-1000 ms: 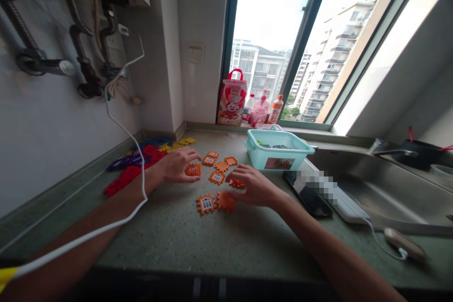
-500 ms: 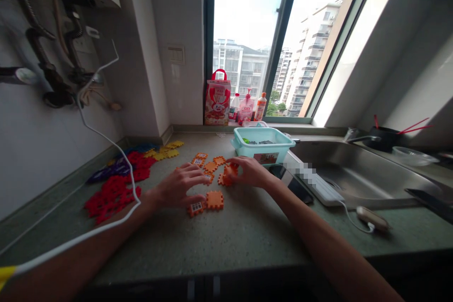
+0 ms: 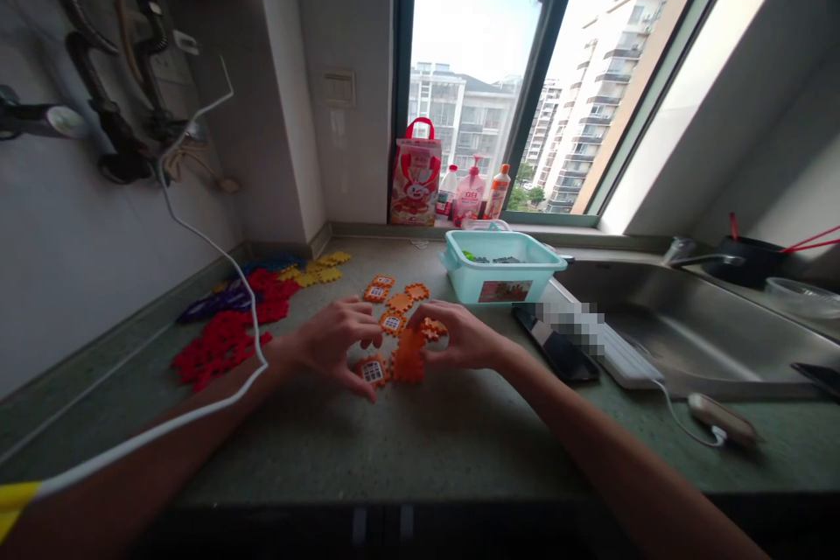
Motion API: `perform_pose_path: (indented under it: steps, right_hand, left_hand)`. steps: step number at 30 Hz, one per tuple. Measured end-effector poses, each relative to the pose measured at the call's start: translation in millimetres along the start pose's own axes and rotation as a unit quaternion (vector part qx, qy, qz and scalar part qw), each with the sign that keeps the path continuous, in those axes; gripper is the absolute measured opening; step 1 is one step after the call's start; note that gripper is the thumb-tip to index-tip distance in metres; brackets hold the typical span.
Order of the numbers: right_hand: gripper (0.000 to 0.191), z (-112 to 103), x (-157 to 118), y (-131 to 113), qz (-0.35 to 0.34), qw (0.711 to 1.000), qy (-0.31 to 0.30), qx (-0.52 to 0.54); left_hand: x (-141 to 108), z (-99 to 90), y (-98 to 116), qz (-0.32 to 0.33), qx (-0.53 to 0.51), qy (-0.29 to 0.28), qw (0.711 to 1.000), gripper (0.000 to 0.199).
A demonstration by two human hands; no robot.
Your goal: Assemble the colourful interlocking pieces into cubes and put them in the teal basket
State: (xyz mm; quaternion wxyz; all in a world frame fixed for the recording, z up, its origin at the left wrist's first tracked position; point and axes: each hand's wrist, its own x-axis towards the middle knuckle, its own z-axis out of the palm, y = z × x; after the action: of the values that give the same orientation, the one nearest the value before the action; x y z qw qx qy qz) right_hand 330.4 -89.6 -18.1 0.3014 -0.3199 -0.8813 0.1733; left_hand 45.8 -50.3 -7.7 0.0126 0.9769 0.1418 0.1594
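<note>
My right hand (image 3: 465, 338) pinches an orange building tile (image 3: 410, 350) with toothed edges between thumb and fingers. That tile is held up, seemingly tilted, over the spot of another plain orange tile, and I cannot tell where one ends and the other begins. My left hand (image 3: 332, 341) is open, thumb and fingers curved apart, just left of an orange tile with a white window grid (image 3: 373, 370). Behind the hands lie several more orange pieces, among them a window tile (image 3: 392, 322) and a plain toothed tile (image 3: 416, 290). Another orange piece (image 3: 433, 329) shows partly behind my right fingers.
Red pieces (image 3: 220, 346), purple ones (image 3: 216, 302) and yellow ones (image 3: 318, 269) lie on the left. A white cable (image 3: 253, 306) crosses over my left forearm. Beyond my right hand are a light-blue tub (image 3: 505, 271), a black phone (image 3: 557, 346), a white power strip (image 3: 630, 359) and the sink (image 3: 682, 315).
My right hand has moved towards me with an orange tile, from the back pieces to above the front plain tile. My left hand's fingers have curled more, with the thumb lower.
</note>
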Motion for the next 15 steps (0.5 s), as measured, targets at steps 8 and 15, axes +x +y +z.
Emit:
perform_pose_path:
  steps: [8,15]
  right_hand:
    - [0.027,7,-2,0,-0.033,0.995,-0.066,-0.071]
    - [0.018,-7,-1,5,-0.02,0.993,-0.036,-0.107]
  left_hand:
    - [-2,-5.2,2,-0.059,-0.02,-0.042,0.997,0.031]
    - [-5,0.1,-11,-0.101,0.012,0.013,0.995,0.031]
